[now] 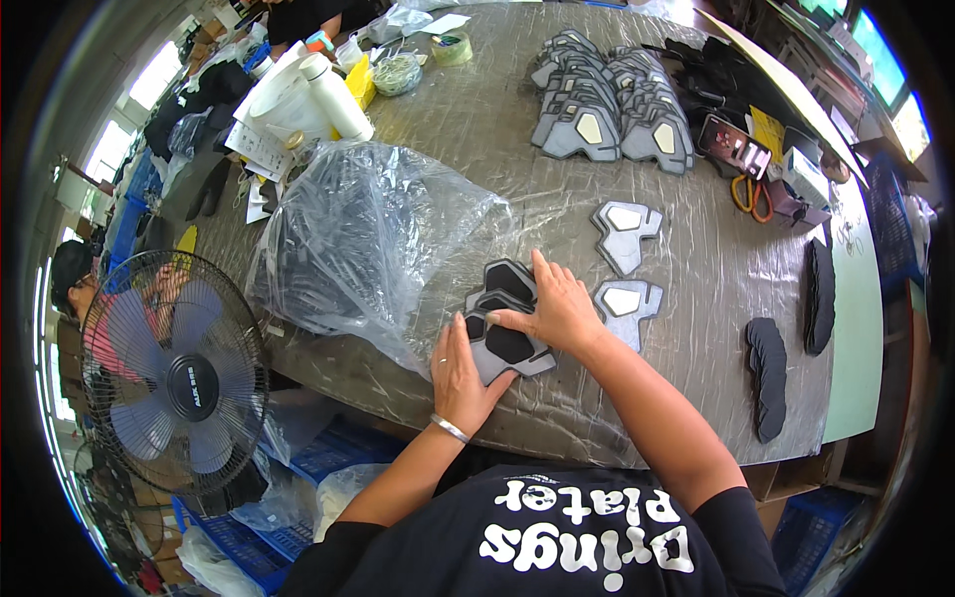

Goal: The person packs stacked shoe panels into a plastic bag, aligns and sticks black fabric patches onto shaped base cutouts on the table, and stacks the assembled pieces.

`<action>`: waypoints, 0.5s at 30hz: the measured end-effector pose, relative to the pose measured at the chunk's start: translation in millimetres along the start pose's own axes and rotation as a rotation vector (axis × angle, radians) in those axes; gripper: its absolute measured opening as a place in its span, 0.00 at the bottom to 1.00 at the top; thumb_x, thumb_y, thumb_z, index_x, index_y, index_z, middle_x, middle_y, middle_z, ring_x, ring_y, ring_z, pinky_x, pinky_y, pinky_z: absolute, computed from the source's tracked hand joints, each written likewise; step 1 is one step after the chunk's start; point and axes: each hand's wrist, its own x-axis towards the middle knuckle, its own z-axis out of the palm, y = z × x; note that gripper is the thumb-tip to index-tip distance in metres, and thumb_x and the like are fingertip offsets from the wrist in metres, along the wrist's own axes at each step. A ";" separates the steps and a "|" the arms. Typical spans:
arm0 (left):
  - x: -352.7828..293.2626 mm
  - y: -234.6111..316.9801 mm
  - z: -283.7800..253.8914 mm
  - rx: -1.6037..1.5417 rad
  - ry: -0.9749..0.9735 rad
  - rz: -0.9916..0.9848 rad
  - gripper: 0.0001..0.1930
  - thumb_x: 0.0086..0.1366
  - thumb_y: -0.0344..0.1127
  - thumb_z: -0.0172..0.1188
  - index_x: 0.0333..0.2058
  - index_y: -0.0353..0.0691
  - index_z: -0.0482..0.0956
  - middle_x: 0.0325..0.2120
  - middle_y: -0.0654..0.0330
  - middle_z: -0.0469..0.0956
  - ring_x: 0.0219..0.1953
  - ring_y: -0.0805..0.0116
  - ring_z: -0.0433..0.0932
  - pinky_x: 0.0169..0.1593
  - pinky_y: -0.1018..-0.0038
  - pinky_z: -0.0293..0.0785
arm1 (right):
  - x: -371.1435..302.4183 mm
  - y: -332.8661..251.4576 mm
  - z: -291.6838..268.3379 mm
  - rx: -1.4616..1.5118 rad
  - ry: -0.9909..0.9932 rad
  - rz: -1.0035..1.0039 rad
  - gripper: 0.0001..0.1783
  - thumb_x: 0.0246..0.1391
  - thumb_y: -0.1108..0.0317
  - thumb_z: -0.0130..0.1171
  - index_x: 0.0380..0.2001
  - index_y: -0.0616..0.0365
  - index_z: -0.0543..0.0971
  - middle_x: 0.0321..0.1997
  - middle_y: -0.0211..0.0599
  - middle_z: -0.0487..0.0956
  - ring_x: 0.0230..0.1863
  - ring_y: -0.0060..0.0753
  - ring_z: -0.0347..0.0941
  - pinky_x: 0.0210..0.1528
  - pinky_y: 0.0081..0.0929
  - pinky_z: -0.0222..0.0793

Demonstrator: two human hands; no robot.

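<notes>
Near the table's front edge lies a small overlapping stack of grey pads with black inlays (507, 343). My left hand (462, 383) grips its near left side, thumb along the lower edge and fingers up the left side. My right hand (559, 306) holds the right side, its thumb pressed over a black inlay and its fingers stretched past the far right edge. Just right of my right hand lie two light-grey pads with white inlays, one farther off (625, 244) and one nearer (629, 301), partly behind my wrist.
A clear plastic bag of dark pieces (368, 239) lies to the left. Stacked grey pads (582, 129) stand at the back. Black pad stacks (766, 383), a phone (734, 147) and orange-handled scissors (751, 199) are on the right. A fan (184, 383) and another person (104, 328) are at left.
</notes>
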 end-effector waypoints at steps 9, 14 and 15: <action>11.1 -4.3 10.4 -0.091 0.042 0.108 0.58 0.46 0.39 0.75 0.68 0.28 0.44 0.64 0.36 0.57 0.66 0.37 0.56 0.67 0.51 0.53 | -18.0 2.5 -14.8 0.529 -0.267 0.007 0.55 0.37 0.53 0.77 0.62 0.70 0.60 0.61 0.62 0.68 0.64 0.49 0.67 0.63 0.36 0.64; 9.1 -3.1 -13.5 -0.323 -0.001 0.287 0.65 0.44 0.46 0.79 0.69 0.30 0.40 0.66 0.36 0.51 0.67 0.38 0.55 0.68 0.52 0.54 | -62.3 25.9 -21.8 0.456 -0.030 -0.251 0.64 0.38 0.67 0.76 0.72 0.62 0.44 0.66 0.57 0.65 0.67 0.49 0.63 0.68 0.36 0.60; 12.2 -2.8 -21.3 -0.387 -0.012 0.331 0.65 0.43 0.47 0.79 0.69 0.30 0.39 0.67 0.36 0.50 0.67 0.38 0.55 0.68 0.52 0.54 | -68.8 30.0 -27.3 0.453 -0.034 -0.237 0.64 0.38 0.67 0.76 0.72 0.62 0.44 0.66 0.57 0.65 0.67 0.49 0.63 0.68 0.36 0.60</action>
